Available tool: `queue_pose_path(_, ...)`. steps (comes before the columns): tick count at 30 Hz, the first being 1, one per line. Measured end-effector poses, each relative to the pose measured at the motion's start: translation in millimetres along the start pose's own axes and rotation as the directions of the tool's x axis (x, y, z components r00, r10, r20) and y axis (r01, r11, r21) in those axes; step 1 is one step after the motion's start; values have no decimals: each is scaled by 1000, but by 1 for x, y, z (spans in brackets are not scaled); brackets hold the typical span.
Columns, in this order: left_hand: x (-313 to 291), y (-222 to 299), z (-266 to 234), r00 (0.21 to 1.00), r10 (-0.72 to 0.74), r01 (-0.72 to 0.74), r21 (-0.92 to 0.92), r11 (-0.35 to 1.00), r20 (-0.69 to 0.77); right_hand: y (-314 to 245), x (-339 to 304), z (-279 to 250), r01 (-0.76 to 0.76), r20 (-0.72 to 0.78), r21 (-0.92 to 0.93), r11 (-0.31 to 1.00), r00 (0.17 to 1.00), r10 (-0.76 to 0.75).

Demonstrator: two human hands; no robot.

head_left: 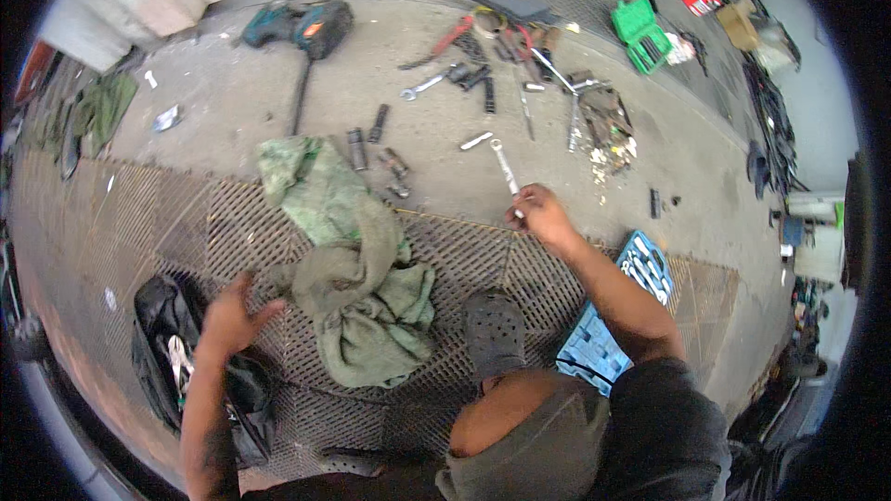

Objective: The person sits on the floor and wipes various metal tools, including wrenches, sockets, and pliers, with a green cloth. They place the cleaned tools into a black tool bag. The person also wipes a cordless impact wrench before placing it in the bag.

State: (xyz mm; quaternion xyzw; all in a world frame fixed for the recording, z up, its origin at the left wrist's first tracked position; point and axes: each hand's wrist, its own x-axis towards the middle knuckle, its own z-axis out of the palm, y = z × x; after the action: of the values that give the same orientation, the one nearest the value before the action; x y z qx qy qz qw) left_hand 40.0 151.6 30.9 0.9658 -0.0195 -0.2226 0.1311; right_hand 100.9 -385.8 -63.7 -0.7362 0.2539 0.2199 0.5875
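A chrome combination wrench [504, 165] sticks out of my right hand [543, 211], its ring end pointing away over the concrete floor. My fingers are closed around its near end. My left hand [237, 317] hovers with fingers spread, holding nothing, between a crumpled green cloth [371, 339] and an open black bag [167, 315]. Just beyond the wrench lie a small silver rod [476, 141] and several dark sockets [357, 148]. Beneath my right forearm, a blue socket case [594, 343] is partly hidden.
A teal impact wrench [320, 30] with a long extension lies at the far left. Pliers [450, 42], another wrench [427, 83] and loose tools are scattered at the far middle. Farther right sits an open green case [640, 34]. Perforated matting [232, 223] covers the near floor.
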Motion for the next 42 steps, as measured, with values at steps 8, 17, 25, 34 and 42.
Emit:
queue_pose_path(8,-1,87,22,947,275,-299,-139,944,-168,-81,-81,111,729,530,-579,365,677,-511)
queue_pose_path(17,-32,123,5,945,318,-311,-501,807,-74,-108,-137,171,921,876,-310,237,374,-305)
queue_pose_path(25,-42,115,27,914,359,-399,-256,881,-189,-65,-148,196,816,758,-145,559,455,-467)
queue_pose_path(34,-30,65,12,961,33,-40,23,999,275,-126,-135,103,872,751,-207,444,432,-499)
queue_pose_path(42,-21,114,-25,809,532,-585,-252,771,-251,-134,-120,146,956,772,15,292,174,-611)
